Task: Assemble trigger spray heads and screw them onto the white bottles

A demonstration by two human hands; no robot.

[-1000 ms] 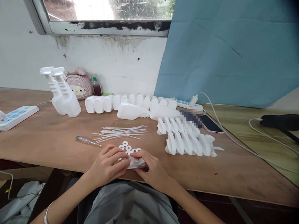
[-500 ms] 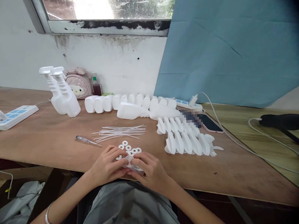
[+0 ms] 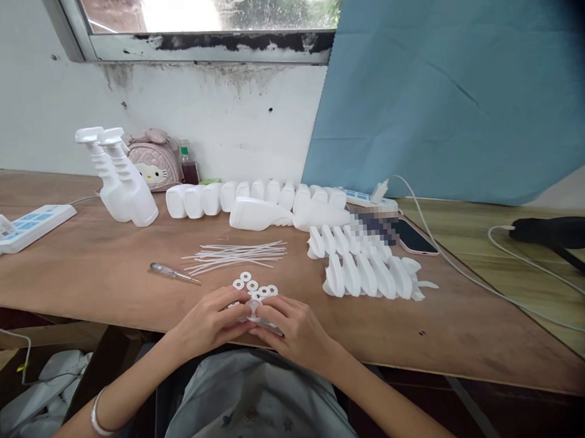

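Near the table's front edge, both hands are closed around a small translucent white plastic part (image 3: pixel 254 306), perhaps a spray head piece. My left hand (image 3: pixel 210 324) grips its left side with the fingertips. My right hand (image 3: pixel 296 326) pinches the right side, thumb below and fingers on top. Fingers cover much of the part, so its full shape is hidden. Just beyond the fingertips lie several white ring washers (image 3: pixel 252 285). Behind them is a loose bundle of thin white tubes (image 3: pixel 240 254). A clear-handled screwdriver (image 3: pixel 173 273) rests to the left.
Two spray bottles (image 3: pixel 127 189) stand at back left. White bottles (image 3: pixel 260 214) lie along the back. Rows of curved white plastic covers (image 3: pixel 365 276) sit on the right, before a phone (image 3: pixel 414 236). A cable (image 3: pixel 454 272) runs down the right side. A power strip (image 3: pixel 30 228) lies left.
The view has shifted slightly. Both hands stay on the translucent plastic part at nearly the same spot, with only small finger movement.
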